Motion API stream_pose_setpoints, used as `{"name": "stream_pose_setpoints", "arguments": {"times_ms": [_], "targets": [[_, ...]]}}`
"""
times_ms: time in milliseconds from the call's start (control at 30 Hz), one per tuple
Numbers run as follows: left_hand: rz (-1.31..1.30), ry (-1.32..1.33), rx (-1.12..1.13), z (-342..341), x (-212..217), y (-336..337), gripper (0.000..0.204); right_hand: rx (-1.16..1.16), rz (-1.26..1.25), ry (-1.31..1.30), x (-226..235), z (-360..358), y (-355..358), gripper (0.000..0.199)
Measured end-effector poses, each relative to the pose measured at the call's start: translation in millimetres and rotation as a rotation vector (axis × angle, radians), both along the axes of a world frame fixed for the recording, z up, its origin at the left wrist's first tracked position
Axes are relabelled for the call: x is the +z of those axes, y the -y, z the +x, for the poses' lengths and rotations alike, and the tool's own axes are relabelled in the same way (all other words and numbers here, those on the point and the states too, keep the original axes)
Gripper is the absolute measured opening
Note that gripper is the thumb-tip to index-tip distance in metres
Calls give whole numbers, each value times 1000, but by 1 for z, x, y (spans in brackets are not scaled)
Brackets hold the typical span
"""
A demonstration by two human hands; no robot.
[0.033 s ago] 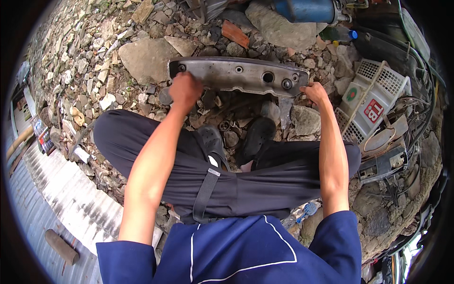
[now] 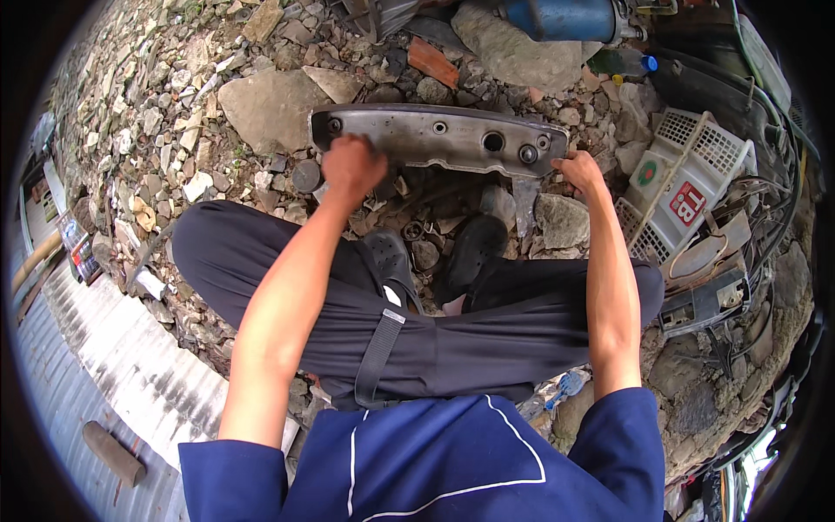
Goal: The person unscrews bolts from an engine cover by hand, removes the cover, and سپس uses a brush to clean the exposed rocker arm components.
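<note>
A long, shallow grey metal cover (image 2: 413,139) with several round holes and a raised rim lies crosswise in front of my feet. My right hand (image 2: 580,170) grips its right end between thumb and fingers. Over the near edge of its left part is my left hand (image 2: 351,170), closed and slightly blurred. Whatever its fingers hold, if anything, is hidden. Just left of that hand, a dark round piece (image 2: 306,177) lies on the stones.
Loose rubble surrounds me, with a flat stone slab (image 2: 270,109) and a red brick piece (image 2: 432,61) beyond the cover. On the right are a white plastic crate (image 2: 683,187) and a bottle (image 2: 622,63). A blue cylinder (image 2: 561,19) lies at the far side; corrugated sheeting (image 2: 130,348) is at left.
My left hand has shifted slightly to the right along the cover's near edge, uncovering more of the dark round piece. My right hand and the cover have stayed in place.
</note>
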State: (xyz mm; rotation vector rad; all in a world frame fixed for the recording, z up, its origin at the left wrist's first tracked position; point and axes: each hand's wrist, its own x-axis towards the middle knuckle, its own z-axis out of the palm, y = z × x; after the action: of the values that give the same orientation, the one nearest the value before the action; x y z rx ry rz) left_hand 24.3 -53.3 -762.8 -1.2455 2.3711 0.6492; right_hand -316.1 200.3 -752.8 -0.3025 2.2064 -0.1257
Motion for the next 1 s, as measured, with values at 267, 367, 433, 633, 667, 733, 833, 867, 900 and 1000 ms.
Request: {"name": "stream_pose_setpoints", "arguments": {"times_ms": [267,367,433,633,667,733,833,867,900,1000], "targets": [[-78,-145,-432,-12,-28,-51,39,-18,-27,3,3,6,3,29],[-67,-172,-451,-19,-24,-42,27,-45,-55,7,5,7,3,30],[-87,-220,-467,-20,-21,-39,22,-55,-67,18,5,5,2,31],[-164,-378,-460,-22,-18,-38,18,-24,-87,-61,-10,-6,2,40],[-183,-404,-448,-21,-18,-39,17,-32,-103,-106,-11,-5,6,42],[-220,-427,-424,-23,-16,-38,17,-65,-132,-174,-12,-5,11,45],[-266,-451,-382,-31,-12,-34,18,-126,-179,-256,-16,-8,19,46],[-276,-477,-364,-33,-13,-31,18,-138,-199,-291,-18,-7,21,46],[-287,-504,-348,-34,-13,-30,19,-150,-219,-326,-20,-7,24,45],[-245,-502,-324,-37,-13,-28,20,-109,-156,-251,-27,-18,20,56]]}}
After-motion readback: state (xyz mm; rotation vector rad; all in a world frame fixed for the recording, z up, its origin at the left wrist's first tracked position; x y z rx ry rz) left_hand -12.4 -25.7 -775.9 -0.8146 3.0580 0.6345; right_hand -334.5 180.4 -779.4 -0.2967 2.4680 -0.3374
